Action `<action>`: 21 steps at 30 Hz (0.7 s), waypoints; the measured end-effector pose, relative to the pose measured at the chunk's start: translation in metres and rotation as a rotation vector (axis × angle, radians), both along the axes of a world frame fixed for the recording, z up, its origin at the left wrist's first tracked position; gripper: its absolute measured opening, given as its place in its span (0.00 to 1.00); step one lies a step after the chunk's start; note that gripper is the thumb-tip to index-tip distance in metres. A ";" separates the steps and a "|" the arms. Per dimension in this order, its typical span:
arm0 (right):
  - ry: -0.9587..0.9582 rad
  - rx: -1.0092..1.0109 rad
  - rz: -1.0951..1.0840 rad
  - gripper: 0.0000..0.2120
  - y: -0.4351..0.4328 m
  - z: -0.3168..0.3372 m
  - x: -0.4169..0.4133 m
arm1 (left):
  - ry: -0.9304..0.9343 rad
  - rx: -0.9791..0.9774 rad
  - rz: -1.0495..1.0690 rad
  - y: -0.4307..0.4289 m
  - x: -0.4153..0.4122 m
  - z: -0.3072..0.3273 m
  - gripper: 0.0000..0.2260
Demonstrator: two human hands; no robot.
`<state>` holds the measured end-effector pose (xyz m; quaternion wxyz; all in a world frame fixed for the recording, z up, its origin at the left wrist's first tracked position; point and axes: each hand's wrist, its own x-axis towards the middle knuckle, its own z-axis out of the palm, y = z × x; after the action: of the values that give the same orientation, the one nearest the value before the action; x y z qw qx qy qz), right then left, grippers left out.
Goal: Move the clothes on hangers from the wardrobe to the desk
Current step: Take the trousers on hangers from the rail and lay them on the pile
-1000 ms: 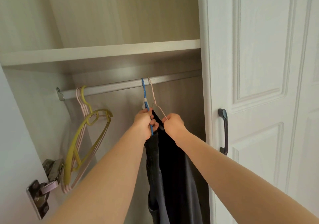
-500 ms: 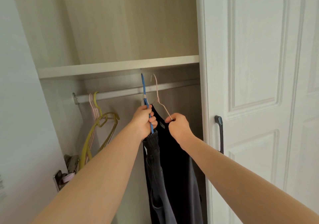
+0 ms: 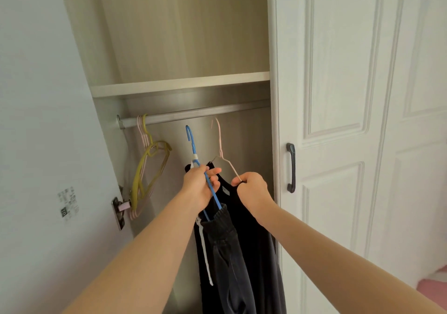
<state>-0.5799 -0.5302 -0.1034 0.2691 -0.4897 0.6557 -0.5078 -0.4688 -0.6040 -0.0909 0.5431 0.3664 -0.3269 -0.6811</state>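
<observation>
Head view, wardrobe interior, one door open:
- Left hand [image 3: 198, 185]: closed around blue hanger [image 3: 193, 148], which carries dark grey trousers [image 3: 227, 253] with a white drawstring
- Right hand [image 3: 251, 189]: closed on the shoulder of pink hanger [image 3: 221, 154], which carries a black garment [image 3: 251, 241] hanging behind the trousers
- Both hooks: below the rail [image 3: 193, 115] and apart from it; blue hook clearly free, pink hook tip just under the rail
- Spare hangers [image 3: 150, 168]: yellow and pink, empty, hooked at the rail's left end near the hinge [image 3: 119, 208]
- Shelf [image 3: 180, 85]: above the rail, nothing visible on it
- Desk: not in view

Step in hand, as judged: withdrawal of two hung garments from the wardrobe. Next move calls for drawing both hangers out past the door edge [image 3: 274, 144], hooks kept clear of the rail and garments kept from slipping, then a turn toward the desk
</observation>
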 end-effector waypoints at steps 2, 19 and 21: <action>0.008 0.003 -0.001 0.14 0.020 0.000 0.005 | 0.026 0.005 -0.028 0.023 0.004 -0.002 0.07; 0.125 -0.100 -0.045 0.11 0.215 0.040 0.045 | 0.066 -0.225 -0.089 0.232 0.044 0.024 0.02; 0.107 -0.119 -0.064 0.10 0.237 0.045 0.050 | 0.070 -0.257 -0.124 0.254 0.052 0.031 0.03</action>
<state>-0.5298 -0.2937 -0.0582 0.1877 -0.5098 0.6532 -0.5274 -0.4168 -0.3505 -0.0604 0.5536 0.2489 -0.4141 -0.6783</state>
